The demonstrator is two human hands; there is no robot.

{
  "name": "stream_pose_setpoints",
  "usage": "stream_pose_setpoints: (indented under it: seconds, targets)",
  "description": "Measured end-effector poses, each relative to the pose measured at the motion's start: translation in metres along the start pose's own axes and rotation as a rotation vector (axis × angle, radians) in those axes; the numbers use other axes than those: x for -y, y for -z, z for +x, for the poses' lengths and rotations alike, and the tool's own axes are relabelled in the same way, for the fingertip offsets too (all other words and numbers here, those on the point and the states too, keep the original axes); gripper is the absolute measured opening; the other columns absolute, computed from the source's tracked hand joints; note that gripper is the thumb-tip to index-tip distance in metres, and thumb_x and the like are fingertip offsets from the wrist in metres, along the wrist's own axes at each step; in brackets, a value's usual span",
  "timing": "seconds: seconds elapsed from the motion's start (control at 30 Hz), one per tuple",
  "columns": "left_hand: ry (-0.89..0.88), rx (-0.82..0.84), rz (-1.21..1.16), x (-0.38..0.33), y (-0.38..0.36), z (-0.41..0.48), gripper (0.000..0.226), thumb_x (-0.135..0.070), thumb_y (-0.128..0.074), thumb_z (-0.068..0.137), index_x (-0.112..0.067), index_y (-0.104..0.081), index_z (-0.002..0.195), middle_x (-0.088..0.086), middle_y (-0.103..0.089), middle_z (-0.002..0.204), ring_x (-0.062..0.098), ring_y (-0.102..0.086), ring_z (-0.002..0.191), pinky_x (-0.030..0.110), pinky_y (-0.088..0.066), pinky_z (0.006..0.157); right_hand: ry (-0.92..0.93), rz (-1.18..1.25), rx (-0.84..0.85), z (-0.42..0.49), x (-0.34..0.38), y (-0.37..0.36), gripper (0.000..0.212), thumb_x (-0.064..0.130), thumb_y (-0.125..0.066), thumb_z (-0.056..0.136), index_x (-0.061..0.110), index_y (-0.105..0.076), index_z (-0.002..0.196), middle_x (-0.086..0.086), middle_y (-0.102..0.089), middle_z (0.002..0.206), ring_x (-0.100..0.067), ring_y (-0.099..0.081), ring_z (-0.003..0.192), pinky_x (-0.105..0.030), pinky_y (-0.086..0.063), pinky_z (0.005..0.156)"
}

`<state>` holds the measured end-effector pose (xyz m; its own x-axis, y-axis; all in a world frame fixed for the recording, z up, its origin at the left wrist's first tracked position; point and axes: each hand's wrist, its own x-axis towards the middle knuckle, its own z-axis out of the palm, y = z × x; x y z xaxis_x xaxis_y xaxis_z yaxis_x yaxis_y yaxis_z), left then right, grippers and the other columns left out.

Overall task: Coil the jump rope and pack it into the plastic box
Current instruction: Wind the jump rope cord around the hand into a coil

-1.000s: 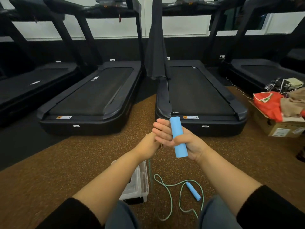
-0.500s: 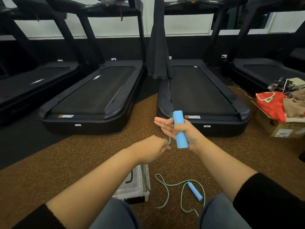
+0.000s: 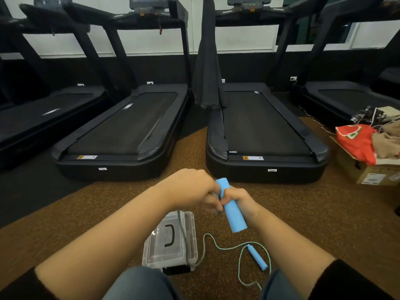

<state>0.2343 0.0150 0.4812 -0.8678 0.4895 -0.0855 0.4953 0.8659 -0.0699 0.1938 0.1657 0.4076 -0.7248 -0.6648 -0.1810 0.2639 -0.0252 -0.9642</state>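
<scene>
right grip [image 3: 241, 202] wraps the blue handle [image 3: 232, 213]; left grip [image 3: 190, 189] pinches rope [image 3: 211, 236] beside it. Slack and second handle [image 3: 257, 257] lie on floor by closed box [image 3: 155, 254]. I'd wind even, snug loops.

Uncoiled jump rope [image 3: 220, 248] beside clear box [image 3: 158, 254]

Your black left sleeve [image 3: 21, 284] and right sleeve [image 3: 350, 280] end far back from your fingers [image 3: 226, 195], leaving the forearms bare. Behind the fingers, blue-grey jeans [image 3: 138, 285] cover both knees.
</scene>
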Motion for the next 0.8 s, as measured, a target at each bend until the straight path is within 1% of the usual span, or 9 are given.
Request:
stream_pose_setpoints:
  seconds: [0.1, 0.17, 0.2, 0.27, 0.37, 0.5, 0.67, 0.73, 0.8]
  targets:
    - [-0.036, -0.021, -0.14, 0.003, 0.006, 0.001, 0.029, -0.042, -0.048, 0.092, -0.023, -0.047, 0.07, 0.004, -0.057, 0.079, 0.014, -0.049, 0.071, 0.027, -0.037, 0.062, 0.007, 0.161, 0.076, -0.002, -0.006, 0.002, 0.047, 0.015, -0.059, 0.032, 0.001, -0.05, 0.076, -0.005, -0.06, 0.051, -0.014, -0.056, 0.041, -0.018, -0.045, 0.043]
    - [-0.049, -0.057, -0.233, 0.008, 0.007, 0.002, 0.028, -0.039, -0.049, 0.093, -0.018, -0.051, 0.074, 0.007, -0.061, 0.081, 0.016, -0.052, 0.074, 0.03, -0.042, 0.071, 0.023, 0.296, 0.239, -0.001, -0.009, 0.005, 0.06, 0.007, -0.064, 0.038, -0.005, -0.055, 0.096, -0.018, -0.071, 0.082, -0.029, -0.07, 0.072, -0.033, -0.058, 0.068]
    - [-0.059, -0.076, -0.267, 0.01, 0.007, 0.003, 0.026, -0.038, -0.05, 0.093, -0.017, -0.053, 0.076, 0.007, -0.061, 0.082, 0.016, -0.054, 0.076, 0.031, -0.044, 0.073, 0.033, 0.324, 0.33, 0.0, -0.009, 0.005, 0.065, 0.007, -0.068, 0.042, -0.006, -0.058, 0.105, -0.023, -0.07, 0.098, -0.037, -0.069, 0.089, -0.041, -0.056, 0.083]
    - [-0.07, -0.117, -0.33, 0.016, 0.007, 0.004, 0.023, -0.037, -0.052, 0.091, -0.018, -0.054, 0.078, 0.002, -0.06, 0.081, 0.013, -0.054, 0.076, 0.033, -0.046, 0.074, 0.053, 0.277, 0.446, -0.003, -0.007, 0.005, 0.061, 0.014, -0.07, 0.051, -0.004, -0.064, 0.109, -0.023, -0.068, 0.11, -0.037, -0.066, 0.103, -0.042, -0.05, 0.094]
    - [-0.053, -0.155, -0.395, 0.022, 0.005, 0.009, 0.026, -0.037, -0.053, 0.09, -0.013, -0.057, 0.081, 0.0, -0.058, 0.081, 0.012, -0.054, 0.078, 0.033, -0.047, 0.076, 0.065, 0.243, 0.502, -0.007, -0.001, 0.004, 0.055, 0.015, -0.065, 0.055, -0.001, -0.068, 0.107, -0.019, -0.07, 0.109, -0.03, -0.066, 0.104, -0.035, -0.05, 0.093]
    - [-0.007, -0.235, -0.53, 0.029, -0.004, 0.014, 0.028, -0.037, -0.053, 0.09, -0.015, -0.055, 0.074, 0.006, -0.057, 0.077, 0.018, -0.053, 0.074, 0.037, -0.045, 0.073, 0.052, 0.293, 0.486, -0.009, 0.008, 0.002, 0.055, 0.006, -0.045, 0.058, -0.003, -0.068, 0.106, -0.019, -0.072, 0.101, -0.029, -0.07, 0.096, -0.034, -0.054, 0.087]
    - [0.078, -0.382, -0.843, 0.026, -0.015, 0.016, 0.036, -0.032, -0.054, 0.091, 0.001, -0.058, 0.077, 0.019, -0.055, 0.073, 0.015, -0.048, 0.068, 0.037, -0.043, 0.069, 0.128, 0.274, 0.46, -0.01, 0.022, 0.001, 0.049, 0.002, -0.048, 0.058, 0.0, -0.071, 0.101, -0.018, -0.074, 0.095, -0.027, -0.072, 0.09, -0.034, -0.056, 0.082]
    - [0.091, -0.424, -0.977, 0.022, -0.017, 0.017, 0.041, -0.032, -0.05, 0.09, 0.007, -0.056, 0.078, 0.013, -0.052, 0.069, 0.015, -0.047, 0.066, 0.032, -0.042, 0.066, 0.151, 0.254, 0.442, -0.014, 0.03, -0.002, 0.042, 0.001, -0.052, 0.058, 0.004, -0.075, 0.094, -0.015, -0.075, 0.089, -0.025, -0.073, 0.084, -0.033, -0.058, 0.078]
    - [0.112, -0.462, -1.081, 0.017, -0.022, 0.02, 0.038, -0.027, -0.047, 0.094, 0.004, -0.055, 0.074, 0.007, -0.052, 0.065, 0.01, -0.049, 0.061, 0.023, -0.043, 0.062, 0.169, 0.26, 0.419, -0.016, 0.035, -0.004, 0.036, -0.002, -0.054, 0.058, 0.008, -0.078, 0.083, -0.011, -0.075, 0.079, -0.021, -0.074, 0.075, -0.031, -0.059, 0.072]
